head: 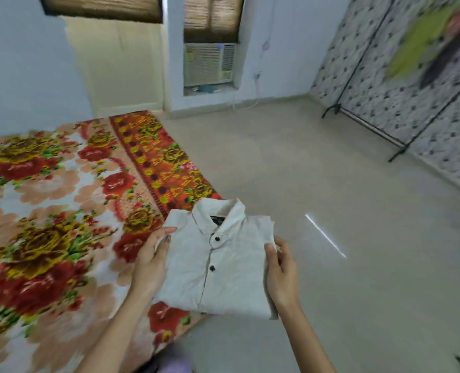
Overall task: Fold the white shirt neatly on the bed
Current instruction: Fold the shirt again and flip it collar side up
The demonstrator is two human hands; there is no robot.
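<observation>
The white shirt (223, 262) is folded into a compact rectangle, collar up and away from me, with two dark buttons showing down its front. I hold it in the air over the bed's right edge, partly above the floor. My left hand (151, 262) grips its left side, thumb on top and fingers underneath. My right hand (281, 270) grips the right side the same way. The bed (48, 211) with a red and yellow floral cover fills the left half of the view.
Pale tiled floor (331, 197) spreads to the right of the bed. A black clothes rack (371, 127) with hanging garments stands by the patterned wall at the right. A window air conditioner (210, 64) sits in the far wall.
</observation>
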